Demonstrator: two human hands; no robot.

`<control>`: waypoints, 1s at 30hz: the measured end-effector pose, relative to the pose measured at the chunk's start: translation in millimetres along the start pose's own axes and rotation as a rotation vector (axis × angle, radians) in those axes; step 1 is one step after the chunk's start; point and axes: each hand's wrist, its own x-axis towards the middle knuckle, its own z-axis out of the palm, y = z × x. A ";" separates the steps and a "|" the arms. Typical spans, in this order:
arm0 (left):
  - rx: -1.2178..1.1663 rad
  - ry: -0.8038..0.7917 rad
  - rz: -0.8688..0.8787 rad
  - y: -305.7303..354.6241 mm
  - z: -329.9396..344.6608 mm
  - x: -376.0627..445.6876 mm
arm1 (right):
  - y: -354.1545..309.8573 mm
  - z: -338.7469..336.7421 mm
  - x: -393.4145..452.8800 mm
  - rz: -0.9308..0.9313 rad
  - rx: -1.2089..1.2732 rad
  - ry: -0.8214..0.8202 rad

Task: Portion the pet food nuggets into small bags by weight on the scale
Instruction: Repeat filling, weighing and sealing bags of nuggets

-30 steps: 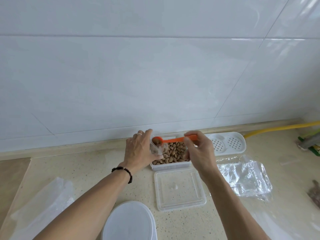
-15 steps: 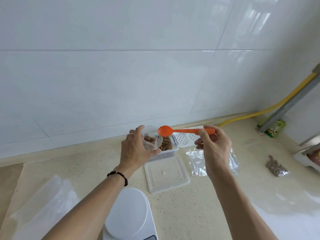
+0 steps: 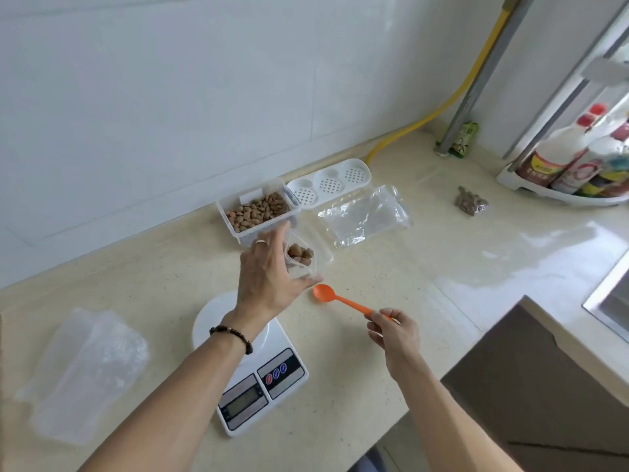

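Observation:
My left hand (image 3: 269,274) holds a small clear bag (image 3: 301,258) with a few brown nuggets in it, just in front of the clear tub of nuggets (image 3: 257,209) by the wall. My right hand (image 3: 391,330) pinches the handle end of an empty orange spoon (image 3: 340,299), whose bowl points toward the bag. The white kitchen scale (image 3: 252,376) stands on the counter under my left wrist, its platform partly hidden by my forearm and its display dark. A filled small bag (image 3: 471,201) lies at the far right.
The tub's clear lid (image 3: 323,253) lies behind the held bag. A stack of clear bags (image 3: 366,214) lies right of the tub and another pile (image 3: 85,369) at the left. A white perforated tray (image 3: 328,183) sits by the wall; a bottle rack (image 3: 578,165) at right.
My view swung down and right, bringing the scale's display and the counter's right end into sight. Both hands drew back from the tub toward me, the spoon now empty and lower.

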 end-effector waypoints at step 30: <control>-0.316 -0.188 -0.226 -45.2 -46.8 -34.5 | -142.7 108.2 -80.9 -0.779 -0.738 -0.588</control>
